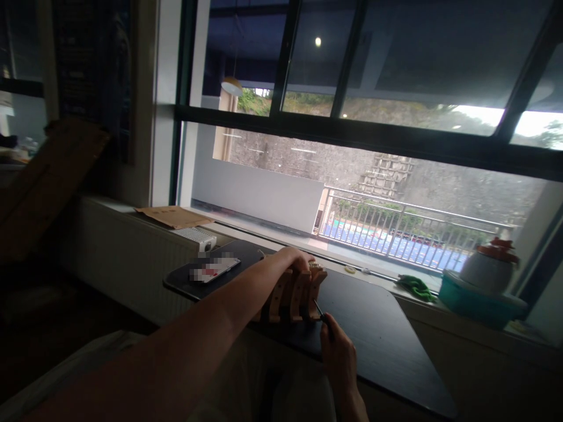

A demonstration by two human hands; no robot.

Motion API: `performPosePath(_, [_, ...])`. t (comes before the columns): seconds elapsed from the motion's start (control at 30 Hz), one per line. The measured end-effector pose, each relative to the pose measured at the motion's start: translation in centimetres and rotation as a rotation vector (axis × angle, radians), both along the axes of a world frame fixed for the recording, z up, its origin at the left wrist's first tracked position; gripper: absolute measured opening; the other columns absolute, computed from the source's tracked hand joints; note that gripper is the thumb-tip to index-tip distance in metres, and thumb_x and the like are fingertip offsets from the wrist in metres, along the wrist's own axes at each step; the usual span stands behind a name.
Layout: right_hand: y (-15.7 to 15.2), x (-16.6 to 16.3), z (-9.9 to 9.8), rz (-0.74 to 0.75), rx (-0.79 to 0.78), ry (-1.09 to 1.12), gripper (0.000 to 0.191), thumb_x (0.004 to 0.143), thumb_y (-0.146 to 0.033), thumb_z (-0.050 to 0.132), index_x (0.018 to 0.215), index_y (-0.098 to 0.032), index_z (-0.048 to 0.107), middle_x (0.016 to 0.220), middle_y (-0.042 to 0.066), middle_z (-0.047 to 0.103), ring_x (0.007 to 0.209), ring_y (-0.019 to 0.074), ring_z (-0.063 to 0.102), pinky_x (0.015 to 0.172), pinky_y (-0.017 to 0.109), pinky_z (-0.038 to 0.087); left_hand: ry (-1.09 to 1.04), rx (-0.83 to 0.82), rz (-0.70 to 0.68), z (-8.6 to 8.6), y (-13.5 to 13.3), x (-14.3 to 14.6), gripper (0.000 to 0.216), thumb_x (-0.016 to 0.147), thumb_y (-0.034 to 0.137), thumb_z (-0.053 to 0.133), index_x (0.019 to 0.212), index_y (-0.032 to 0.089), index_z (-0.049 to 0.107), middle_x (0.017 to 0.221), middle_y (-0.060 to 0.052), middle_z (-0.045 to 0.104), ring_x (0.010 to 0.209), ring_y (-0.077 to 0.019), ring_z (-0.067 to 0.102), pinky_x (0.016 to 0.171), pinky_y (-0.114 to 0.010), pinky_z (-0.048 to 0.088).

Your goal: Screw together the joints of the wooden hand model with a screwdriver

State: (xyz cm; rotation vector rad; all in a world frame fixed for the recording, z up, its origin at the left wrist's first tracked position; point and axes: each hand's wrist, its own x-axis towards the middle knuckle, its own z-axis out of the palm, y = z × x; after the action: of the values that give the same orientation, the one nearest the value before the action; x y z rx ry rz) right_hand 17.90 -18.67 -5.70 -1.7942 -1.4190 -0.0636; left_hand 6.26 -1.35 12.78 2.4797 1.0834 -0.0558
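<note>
A wooden piece with several curved ribs [297,299] stands on the dark tabletop, small dark holes showing in its ribs. My left hand [299,258] reaches over its top at the far side and grips it; most of the fingers are hidden behind the wood. In my closed right hand [339,351] is a screwdriver [323,314] with a dark handle and a thin shaft. Its tip meets the rightmost rib, low on the side facing me; the dim light hides whether a screw is there.
A phone [215,270] lies at the table's left end. On the windowsill are a brown envelope [176,217], a green cloth [416,287], a teal tub [477,300] and a grey container with an orange top [490,261]. The dark table [373,328] has a slanted right edge.
</note>
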Motion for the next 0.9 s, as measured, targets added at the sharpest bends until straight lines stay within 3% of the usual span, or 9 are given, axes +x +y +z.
performPosePath(0.13, [-0.3,0.0,-0.3,-0.002,0.000,-0.047,0.047,0.090,-0.039,0.033,0.122,-0.018,0.061,0.114,0.005,0.068,0.101,0.0189,0.064,0.079,0.023,0.050,0.047,-0.040,-0.012,0.2,0.0,0.0,0.075,0.043,0.031,0.084,0.112,0.029,0.057,0.112,-0.001,0.064,0.092,-0.0283,0.061,0.073,-0.035,0.052])
performPosePath(0.43, [-1.6,-0.6,-0.7,0.018,0.018,-0.181,0.045,0.091,-0.036,0.034,0.126,-0.022,0.058,0.110,0.007,0.068,0.083,0.0180,0.068,0.061,0.022,0.047,0.058,-0.087,-0.037,0.4,-0.8,-0.6,0.068,0.044,0.031,0.084,0.107,0.028,0.057,0.109,0.000,0.065,0.092,-0.0276,0.062,0.072,-0.033,0.053])
performPosePath(0.53, [-1.7,-0.8,-0.5,-0.006,0.039,-0.225,0.045,0.092,-0.033,0.031,0.125,-0.020,0.059,0.108,0.008,0.069,0.081,0.0185,0.068,0.060,0.023,0.046,0.094,-0.097,-0.030,0.5,-0.9,-0.4,0.062,0.050,0.031,0.084,0.106,0.024,0.058,0.105,-0.002,0.066,0.089,-0.0267,0.063,0.072,-0.035,0.053])
performPosePath(0.7, [-1.8,-0.9,-0.1,-0.025,0.026,-0.282,0.046,0.093,-0.033,0.029,0.125,-0.019,0.058,0.107,0.008,0.069,0.084,0.0188,0.067,0.061,0.023,0.046,0.164,-0.128,-0.038,0.5,-0.9,-0.2,0.035,0.084,0.033,0.062,0.114,0.015,0.056,0.106,-0.007,0.062,0.088,-0.0199,0.063,0.075,-0.038,0.053])
performPosePath(0.9, [-1.8,-0.8,0.1,-0.018,0.019,-0.284,0.046,0.093,-0.033,0.028,0.125,-0.020,0.058,0.107,0.007,0.069,0.082,0.0183,0.067,0.062,0.023,0.046,0.179,-0.145,-0.064,0.6,-0.8,-0.4,0.035,0.089,0.032,0.057,0.119,0.015,0.053,0.109,-0.008,0.061,0.090,-0.0198,0.063,0.076,-0.038,0.054])
